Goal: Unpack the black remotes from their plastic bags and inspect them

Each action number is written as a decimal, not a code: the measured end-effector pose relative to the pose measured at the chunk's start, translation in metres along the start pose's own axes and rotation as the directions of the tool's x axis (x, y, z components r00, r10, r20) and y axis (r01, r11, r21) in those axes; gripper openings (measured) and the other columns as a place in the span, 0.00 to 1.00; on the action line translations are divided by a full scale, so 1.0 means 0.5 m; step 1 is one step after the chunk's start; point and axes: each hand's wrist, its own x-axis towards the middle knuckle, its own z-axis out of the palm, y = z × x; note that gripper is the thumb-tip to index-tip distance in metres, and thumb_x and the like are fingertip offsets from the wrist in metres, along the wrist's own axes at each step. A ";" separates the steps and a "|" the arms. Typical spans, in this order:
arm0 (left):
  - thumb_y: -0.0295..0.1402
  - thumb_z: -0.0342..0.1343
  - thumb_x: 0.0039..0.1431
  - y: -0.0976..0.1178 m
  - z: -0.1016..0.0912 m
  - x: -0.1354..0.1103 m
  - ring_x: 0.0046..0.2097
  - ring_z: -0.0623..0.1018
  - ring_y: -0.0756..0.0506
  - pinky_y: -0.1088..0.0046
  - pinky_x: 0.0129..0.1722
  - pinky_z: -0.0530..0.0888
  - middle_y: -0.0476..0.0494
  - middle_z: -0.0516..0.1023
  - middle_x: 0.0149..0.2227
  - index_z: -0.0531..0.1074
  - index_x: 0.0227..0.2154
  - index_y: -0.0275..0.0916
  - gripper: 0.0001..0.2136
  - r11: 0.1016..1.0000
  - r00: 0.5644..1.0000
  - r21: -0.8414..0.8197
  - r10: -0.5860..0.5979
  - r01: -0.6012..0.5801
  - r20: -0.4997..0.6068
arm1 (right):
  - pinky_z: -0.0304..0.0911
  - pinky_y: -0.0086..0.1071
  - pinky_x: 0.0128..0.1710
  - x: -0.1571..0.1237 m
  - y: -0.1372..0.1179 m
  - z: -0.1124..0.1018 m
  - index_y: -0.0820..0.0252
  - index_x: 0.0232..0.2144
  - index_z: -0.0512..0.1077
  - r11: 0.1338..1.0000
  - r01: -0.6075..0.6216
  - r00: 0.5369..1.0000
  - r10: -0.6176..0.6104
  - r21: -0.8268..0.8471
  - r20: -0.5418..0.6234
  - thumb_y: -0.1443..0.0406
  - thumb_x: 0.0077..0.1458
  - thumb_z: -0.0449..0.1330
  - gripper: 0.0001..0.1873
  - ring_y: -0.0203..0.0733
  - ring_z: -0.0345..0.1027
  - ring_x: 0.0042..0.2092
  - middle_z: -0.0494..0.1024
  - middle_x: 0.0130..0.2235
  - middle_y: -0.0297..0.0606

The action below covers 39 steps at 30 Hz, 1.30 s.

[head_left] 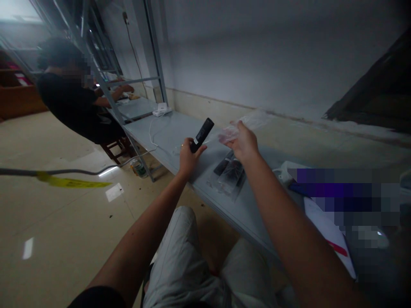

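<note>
My left hand (189, 157) is closed around the lower end of a slim black device (202, 134), held tilted up and to the right over the table's near edge. My right hand (243, 141) is raised just right of it, fingers pinching a clear plastic bag (248, 122) that trails off to the upper right. Below both hands, several clear bags with dark items inside (230, 173) lie in a loose pile on the grey table (180, 128).
A white power strip (161, 110) with a white cord sits further along the table. Another person in a dark shirt (72, 102) sits at the far left by a metal rack (150, 51). A cable with a yellow tag (69, 182) crosses the floor. White packets (327, 231) lie at the right.
</note>
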 end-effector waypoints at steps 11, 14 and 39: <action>0.44 0.65 0.55 -0.002 0.006 -0.003 0.44 0.72 0.43 0.66 0.45 0.69 0.41 0.71 0.43 0.68 0.41 0.40 0.18 0.990 0.987 0.062 0.120 -0.128 0.110 | 0.76 0.51 0.40 -0.046 0.032 0.038 0.58 0.34 0.68 0.993 -0.115 0.983 0.116 -0.013 0.139 0.46 0.55 0.62 0.22 0.45 0.76 0.37 0.77 0.29 0.37; 0.43 0.64 0.56 0.002 0.004 -0.004 0.44 0.72 0.44 0.66 0.45 0.69 0.41 0.72 0.42 0.69 0.41 0.40 0.16 0.989 0.980 0.045 0.135 -0.143 0.144 | 0.76 0.51 0.39 -0.035 0.039 0.028 0.58 0.36 0.68 0.990 -0.136 0.979 0.129 0.034 0.155 0.44 0.57 0.59 0.23 0.46 0.76 0.38 0.78 0.31 0.38; 0.42 0.63 0.57 0.003 0.004 -0.001 0.48 0.74 0.42 0.64 0.51 0.71 0.39 0.73 0.47 0.72 0.45 0.40 0.16 0.984 0.965 -0.072 0.172 -0.161 0.199 | 0.79 0.47 0.34 -0.037 0.054 0.001 0.61 0.32 0.72 0.992 -0.127 0.976 0.130 -0.027 0.174 0.65 0.52 0.68 0.08 0.43 0.76 0.31 0.81 0.30 0.38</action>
